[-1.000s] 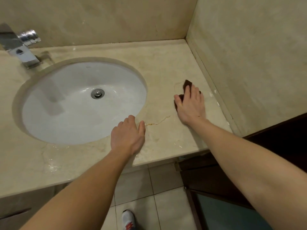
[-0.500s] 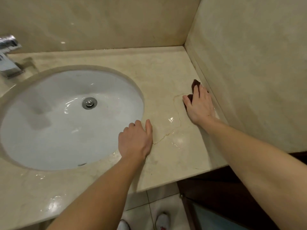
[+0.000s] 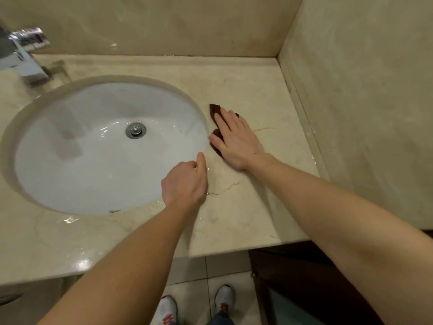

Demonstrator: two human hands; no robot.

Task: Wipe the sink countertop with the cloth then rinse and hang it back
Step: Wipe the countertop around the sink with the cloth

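Cloth (image 3: 214, 111): dark brown, flat on surface (image 3: 246, 85) just beside basin (image 3: 93, 148), under right hand (image 3: 236, 139), fingers straight, pressing. Left hand (image 3: 185, 184): at basin edge, fingers loosely curled, holding nothing. For clean wipe: press evenly, overlap strokes, push water toward basin.

Beige stone walls (image 3: 363, 113), pale floor tiles (image 3: 225, 266), a dark wooden cabinet (image 3: 304, 289).

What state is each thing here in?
cloth: flat on the countertop, under the right hand.
right hand: fingers straight, pressing the cloth.
left hand: rests at the edge of the basin, holding nothing.
basin: wet, not filled.
countertop: wet in patches.
faucet: no stream visible.
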